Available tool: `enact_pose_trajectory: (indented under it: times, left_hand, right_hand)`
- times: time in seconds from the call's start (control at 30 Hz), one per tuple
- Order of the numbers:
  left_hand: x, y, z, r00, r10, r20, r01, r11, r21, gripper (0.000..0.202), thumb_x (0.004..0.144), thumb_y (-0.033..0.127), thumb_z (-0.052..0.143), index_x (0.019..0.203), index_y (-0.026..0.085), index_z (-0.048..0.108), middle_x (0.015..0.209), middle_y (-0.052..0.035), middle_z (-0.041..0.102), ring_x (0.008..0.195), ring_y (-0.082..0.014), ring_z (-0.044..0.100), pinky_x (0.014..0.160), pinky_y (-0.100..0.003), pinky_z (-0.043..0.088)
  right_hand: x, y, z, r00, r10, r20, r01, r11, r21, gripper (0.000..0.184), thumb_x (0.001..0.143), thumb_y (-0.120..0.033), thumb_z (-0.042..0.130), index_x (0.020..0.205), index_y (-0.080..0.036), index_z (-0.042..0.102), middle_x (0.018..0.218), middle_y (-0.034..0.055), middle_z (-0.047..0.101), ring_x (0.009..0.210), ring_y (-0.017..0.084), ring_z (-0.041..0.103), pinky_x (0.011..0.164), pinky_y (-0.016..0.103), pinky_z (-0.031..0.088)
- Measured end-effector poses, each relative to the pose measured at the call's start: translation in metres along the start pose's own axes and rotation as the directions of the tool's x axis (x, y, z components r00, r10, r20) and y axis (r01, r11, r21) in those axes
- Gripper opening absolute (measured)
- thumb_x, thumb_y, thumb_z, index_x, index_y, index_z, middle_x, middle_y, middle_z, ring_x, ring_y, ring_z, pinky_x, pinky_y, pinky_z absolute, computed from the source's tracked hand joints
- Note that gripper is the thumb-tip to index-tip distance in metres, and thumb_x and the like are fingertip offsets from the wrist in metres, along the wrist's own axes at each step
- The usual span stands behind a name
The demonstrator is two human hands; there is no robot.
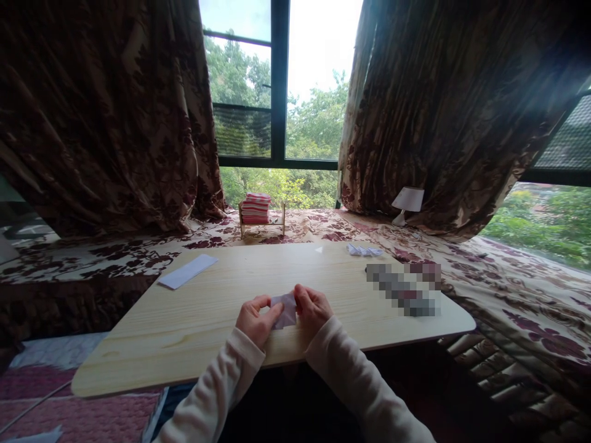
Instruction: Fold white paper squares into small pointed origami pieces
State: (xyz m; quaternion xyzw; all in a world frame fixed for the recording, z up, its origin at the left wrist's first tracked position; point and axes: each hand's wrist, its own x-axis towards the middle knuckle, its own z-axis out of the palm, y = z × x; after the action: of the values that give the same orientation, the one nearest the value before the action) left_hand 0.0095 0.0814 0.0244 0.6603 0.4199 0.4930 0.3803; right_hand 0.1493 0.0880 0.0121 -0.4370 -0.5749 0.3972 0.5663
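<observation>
The left hand [256,319] pinches the left side of a small white square of folded paper [287,309] between thumb and fingers, while the right hand [314,309] grips its upper right edge. The paper is just above the near edge of a pale wood-grain counter with rounded corners [207,326]. Farther back on that surface lie a flat white rectangular paper strip [188,272] at left and a row of small folded white paper pieces [364,251] at right.

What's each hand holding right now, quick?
Left hand: closed, holding the folded white paper with its thumb over the near face.
Right hand: closed, pinching the same paper at its right edge.
</observation>
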Motion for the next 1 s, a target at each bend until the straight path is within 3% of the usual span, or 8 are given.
enact_pose_trajectory:
  times: [0.13,0.37,0.6,0.83,1.0]
  left_hand:
    - [0.0006,-0.0056,-0.0017,0.994,-0.106,-0.002,0.105,0.988,-0.113,0.026,0.069,0.037,0.059,0.066,0.012,0.065,0.063,-0.0041,0.063,0.064,-0.0172,0.057,0.059,-0.026,0.044]
    - [0.0017,0.0008,-0.0007,0.99,-0.142,0.021,0.143,0.972,-0.184,0.023,0.069,0.033,0.056,0.066,0.012,0.064,0.055,-0.0005,0.059,0.051,-0.0113,0.051,0.049,-0.021,0.038]
    - [0.0014,-0.0025,0.0019,0.987,-0.157,-0.024,0.155,0.983,-0.094,0.023,0.066,0.034,0.057,0.071,0.012,0.063,0.057,-0.0001,0.059,0.05,-0.0114,0.051,0.047,-0.021,0.04]
    - [0.0018,-0.0013,0.0022,0.997,-0.079,-0.022,0.078,0.996,-0.033,0.021,0.065,0.031,0.057,0.068,0.013,0.066,0.06,-0.0015,0.062,0.055,-0.0137,0.055,0.05,-0.022,0.043]
    - [0.002,-0.0012,0.0022,0.996,-0.076,-0.037,0.077,0.997,0.017,0.019,0.064,0.031,0.058,0.065,0.014,0.066,0.058,-0.0009,0.062,0.054,-0.014,0.055,0.051,-0.022,0.043]
  right_hand:
    - [-0.0011,-0.0022,-0.0003,0.999,-0.052,0.015,0.053,0.997,-0.048,0.04,0.075,-0.051,0.047,0.056,-0.016,0.049,0.048,-0.0029,0.043,0.047,0.009,0.038,0.044,0.022,0.031]
    - [-0.0046,-0.0018,0.0006,0.995,-0.098,0.019,0.099,0.988,-0.119,0.029,0.075,-0.04,0.05,0.06,-0.015,0.052,0.05,-0.0036,0.043,0.048,0.009,0.038,0.044,0.021,0.031]
    - [-0.0058,0.0005,0.0008,0.994,-0.105,0.037,0.109,0.987,-0.119,0.027,0.076,-0.037,0.05,0.061,-0.015,0.053,0.051,-0.0033,0.043,0.049,0.009,0.037,0.044,0.021,0.03]
    - [-0.0048,0.0017,0.0,0.991,-0.13,0.031,0.133,0.98,-0.146,0.028,0.078,-0.037,0.049,0.063,-0.014,0.056,0.05,-0.003,0.045,0.048,0.009,0.038,0.044,0.021,0.031]
    - [-0.0051,-0.005,-0.0019,0.97,-0.215,-0.117,0.196,0.968,-0.157,0.018,0.079,-0.031,0.049,0.075,-0.015,0.057,0.063,0.0005,0.054,0.058,0.012,0.049,0.052,0.023,0.04]
